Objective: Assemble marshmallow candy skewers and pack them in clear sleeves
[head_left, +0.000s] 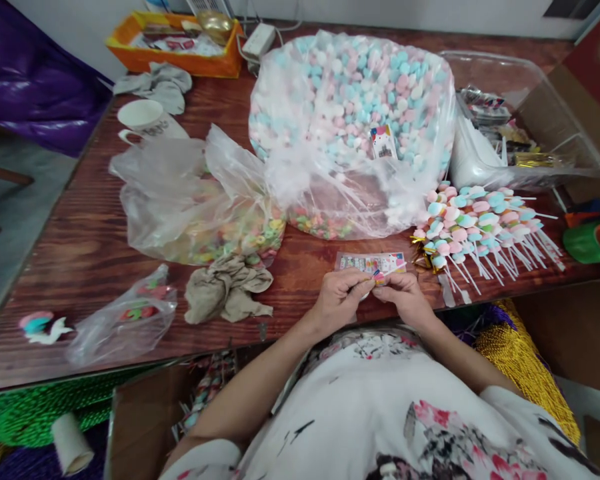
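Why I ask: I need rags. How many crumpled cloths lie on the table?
2. A grey cloth lies far left beside the mug; a beige cloth near the front edge, beside the candy bag. Others may be hidden.

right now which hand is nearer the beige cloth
Left. The left hand is just right of the beige cloth; the right hand, pinching a colourful piece with it, is farther right.
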`<state>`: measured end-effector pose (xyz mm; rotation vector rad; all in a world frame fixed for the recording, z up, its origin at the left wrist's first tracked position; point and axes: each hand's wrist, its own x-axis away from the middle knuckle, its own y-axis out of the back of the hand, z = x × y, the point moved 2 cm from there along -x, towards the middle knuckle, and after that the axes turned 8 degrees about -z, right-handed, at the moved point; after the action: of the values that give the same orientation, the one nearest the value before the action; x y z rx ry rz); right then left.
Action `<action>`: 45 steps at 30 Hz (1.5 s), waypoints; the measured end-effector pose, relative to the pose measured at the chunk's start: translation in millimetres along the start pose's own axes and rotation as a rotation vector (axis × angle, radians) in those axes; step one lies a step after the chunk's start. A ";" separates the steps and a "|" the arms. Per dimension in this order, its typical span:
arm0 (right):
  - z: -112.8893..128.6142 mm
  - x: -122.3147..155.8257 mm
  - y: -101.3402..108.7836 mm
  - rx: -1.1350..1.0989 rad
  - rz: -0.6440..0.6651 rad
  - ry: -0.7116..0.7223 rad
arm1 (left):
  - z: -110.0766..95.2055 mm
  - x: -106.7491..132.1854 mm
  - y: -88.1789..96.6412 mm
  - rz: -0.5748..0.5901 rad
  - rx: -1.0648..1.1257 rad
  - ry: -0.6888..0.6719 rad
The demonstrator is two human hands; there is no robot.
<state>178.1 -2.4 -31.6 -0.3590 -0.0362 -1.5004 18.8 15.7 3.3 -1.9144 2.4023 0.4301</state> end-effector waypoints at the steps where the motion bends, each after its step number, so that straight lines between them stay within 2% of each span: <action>1: 1.0 -2.9 2.4 0.005 0.024 -0.010 | -2.5 -1.4 2.1 0.039 -0.024 -0.001; 5: 7.9 -11.9 6.1 0.043 0.190 -0.051 | -8.0 -5.3 6.6 0.192 -0.030 0.062; 7: 16.3 -11.5 5.7 0.202 0.272 0.039 | -7.1 -5.1 7.5 0.259 0.031 0.169; 9: 28.0 -5.4 3.7 0.430 0.327 0.281 | -3.6 -2.2 8.6 0.343 0.140 0.393; 13: 48.1 20.7 -5.0 0.751 0.435 1.040 | 0.0 9.6 11.2 0.587 0.408 0.941; 15: 52.2 30.2 -8.1 0.802 0.504 1.334 | -2.5 13.8 11.8 0.739 0.485 1.080; 18: 56.2 31.5 -10.5 0.803 0.629 1.562 | -5.8 14.5 11.0 0.880 0.486 1.121; 20: 58.6 27.2 -11.5 0.799 0.731 1.582 | -5.9 12.9 9.2 0.932 0.464 1.080; 23: 60.1 21.2 -11.9 0.793 0.858 1.509 | -3.4 11.3 5.9 1.018 0.463 0.978; 25: 58.9 19.1 -11.2 0.812 0.869 1.464 | -1.3 11.1 4.0 1.042 0.462 0.911; 31: 52.3 17.8 -12.3 0.944 0.797 1.435 | -1.8 4.4 5.7 0.995 0.405 0.730; 33: 53.6 19.3 -13.8 0.974 0.758 1.422 | 0.0 -4.8 15.8 0.905 0.368 0.671; 36: 57.5 24.9 -15.4 1.008 0.717 1.439 | 0.8 -22.5 42.5 0.814 0.236 0.638; 38: 58.7 26.7 -16.6 1.052 0.677 1.461 | -9.8 -33.5 61.2 0.757 0.111 0.563; 39: 58.5 25.1 -17.4 1.086 0.640 1.461 | -20.2 -37.8 68.1 0.690 0.029 0.482; 41: 57.5 14.7 -20.0 1.166 0.525 1.422 | -48.3 -40.4 72.7 0.487 -0.180 0.232; 42: 57.5 6.2 -21.5 1.200 0.457 1.378 | -63.2 -37.3 69.4 0.379 -0.299 0.076; 43: 58.3 -3.5 -23.2 1.222 0.399 1.319 | -75.5 -30.8 61.9 0.326 -0.408 -0.072; 45: 63.0 -22.3 -26.1 1.207 0.331 1.159 | -86.1 -12.0 39.5 0.412 -0.537 -0.360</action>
<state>163.2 34.5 28.1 1.3997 0.0422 -0.9377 -4.2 14.4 96.0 -1.2774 2.5787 1.4268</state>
